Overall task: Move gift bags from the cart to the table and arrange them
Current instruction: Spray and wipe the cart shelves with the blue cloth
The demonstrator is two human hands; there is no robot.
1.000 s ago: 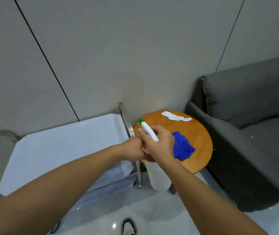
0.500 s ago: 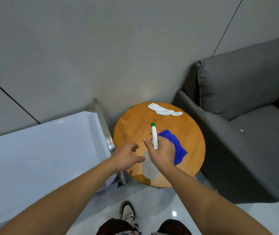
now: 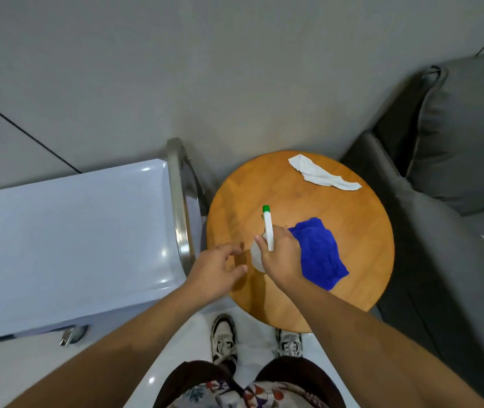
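Note:
A round wooden table (image 3: pixel 361 260) stands beside a cart with a pale blue top (image 3: pixel 67 237). My right hand (image 3: pixel 282 257) grips a white spray bottle (image 3: pixel 268 228) with a green nozzle tip, held over the table's left part. My left hand (image 3: pixel 217 269) hovers just left of the bottle over the table's left edge, with its fingers loosely spread and nothing in it. No gift bags are visible on the cart top or on the table.
A blue cloth (image 3: pixel 320 257) lies on the table just right of my right hand. A crumpled white tissue (image 3: pixel 320 175) lies at the table's far edge. A grey sofa (image 3: pixel 452 184) stands close on the right. The cart's metal handle (image 3: pixel 180 201) borders the table.
The view has tilted down and shifted right. My left hand has let go of the bottle and drawn a little to the left. The bottle has come over the table.

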